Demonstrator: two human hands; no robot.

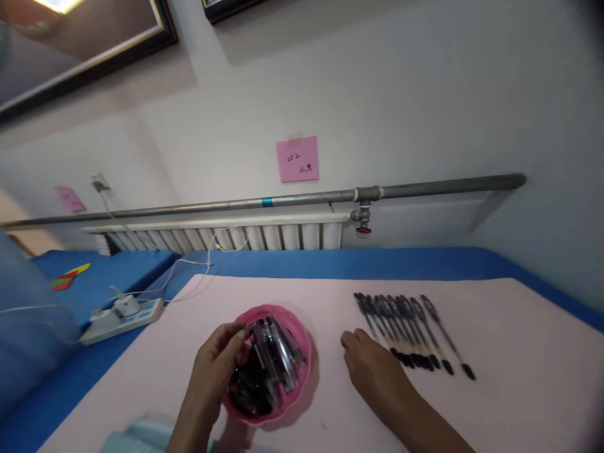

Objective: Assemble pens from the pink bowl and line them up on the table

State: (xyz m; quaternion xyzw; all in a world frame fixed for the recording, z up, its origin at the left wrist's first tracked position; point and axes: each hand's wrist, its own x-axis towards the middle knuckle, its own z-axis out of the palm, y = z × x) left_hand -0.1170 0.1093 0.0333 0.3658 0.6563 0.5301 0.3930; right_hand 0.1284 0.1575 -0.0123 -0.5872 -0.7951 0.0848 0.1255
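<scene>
A pink scalloped bowl (309, 371) stands on the pink sheet, filled with clear pen barrels (278, 352) and black parts (250, 387), somewhat blurred. Over its left rim is my left hand (219, 355), thumb and fingers pinched together beside the barrels; what lies between the fingertips is unclear. My right hand (375, 371) rests low over the sheet, between the bowl and a row of pens, with its fingers curled in. Anything inside them is hidden. Several assembled pens (401, 327) with black ends lie side by side in a slanted row just beyond the right hand.
The pink sheet (519, 377) covers a blue table (425, 261). At left sit a power strip (127, 321) with plugs and white cables. A light blue item (136, 437) lies at the near edge. Behind are a radiator (283, 236) and a pipe with a valve (363, 229).
</scene>
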